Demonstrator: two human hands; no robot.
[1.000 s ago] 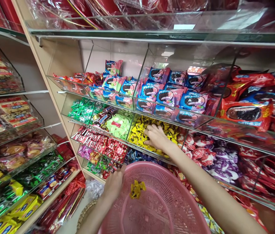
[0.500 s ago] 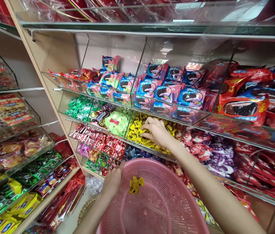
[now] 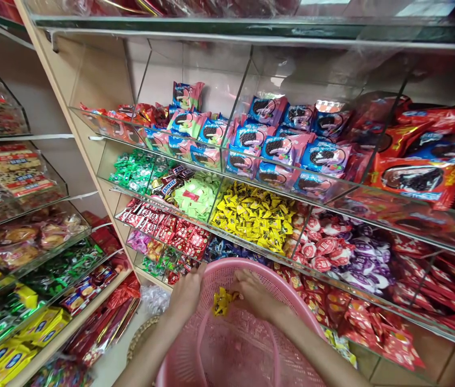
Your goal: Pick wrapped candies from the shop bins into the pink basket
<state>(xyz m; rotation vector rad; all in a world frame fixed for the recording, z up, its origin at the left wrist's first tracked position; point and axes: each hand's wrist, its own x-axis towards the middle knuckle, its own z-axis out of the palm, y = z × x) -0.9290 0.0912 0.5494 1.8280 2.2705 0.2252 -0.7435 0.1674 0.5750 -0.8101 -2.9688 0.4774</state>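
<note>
My left hand (image 3: 189,290) is closed around the left rim of a pink plastic basket (image 3: 303,306) with perforated sides. Inside the basket is my right hand (image 3: 257,293), its fingers curled at a small cluster of yellow-wrapped candies (image 3: 221,302). A bit of yellow shows at the fingertips, though the fingers partly hide what they grip. Beyond the basket, a clear shelf compartment holds a heap of the same yellow candies (image 3: 253,215).
Light-green candies (image 3: 197,196) lie left of the yellow heap, and red-and-white wrapped sweets (image 3: 324,244) lie right of it. Packaged cookies (image 3: 283,148) fill the shelf above. A side rack of snacks (image 3: 17,177) stands at left. Near my left forearm is a woven basket edge (image 3: 141,333).
My right hand has left the yellow candy compartment and come down into the pink basket beside the yellow candies. My left hand stays on the rim. The view has tilted slightly down.
</note>
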